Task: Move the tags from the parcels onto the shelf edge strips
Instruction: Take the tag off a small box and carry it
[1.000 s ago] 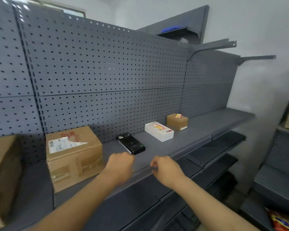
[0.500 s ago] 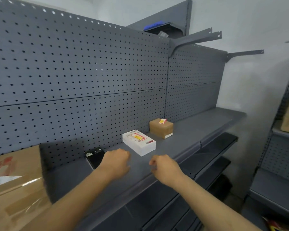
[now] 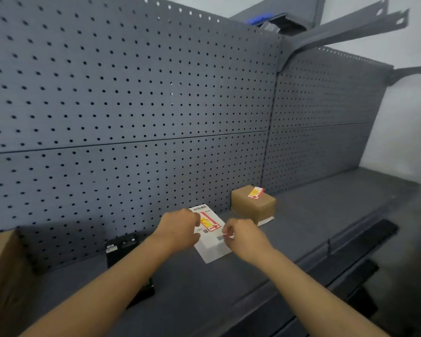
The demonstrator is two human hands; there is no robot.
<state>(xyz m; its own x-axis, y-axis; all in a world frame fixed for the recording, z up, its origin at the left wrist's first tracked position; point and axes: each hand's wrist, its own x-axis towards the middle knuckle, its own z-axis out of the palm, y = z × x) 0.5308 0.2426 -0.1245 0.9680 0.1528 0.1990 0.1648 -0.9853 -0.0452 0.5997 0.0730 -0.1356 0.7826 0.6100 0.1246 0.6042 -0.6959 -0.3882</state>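
A white parcel [image 3: 210,244] lies flat on the grey shelf [image 3: 326,205], with a red and yellow tag [image 3: 212,223] on its top. My left hand [image 3: 179,229] rests on the parcel's left side, fingers curled onto the tag's left end and hiding it. At the parcel's right edge my right hand [image 3: 243,238] pinches the rim. Behind them a small brown parcel [image 3: 255,207] carries a similar tag [image 3: 256,192]. The shelf edge strip [image 3: 289,276] runs along the front below my right forearm.
A black box [image 3: 120,246] sits left of the white parcel, partly behind my left forearm. A large cardboard box [image 3: 3,276] fills the far left. Perforated grey panels [image 3: 131,105] back the shelf. Lower shelves [image 3: 365,271] stick out at the right.
My view has shifted right and closer. Both hands have reached forward from the shelf's front edge onto the white parcel, the left landing on its tag.
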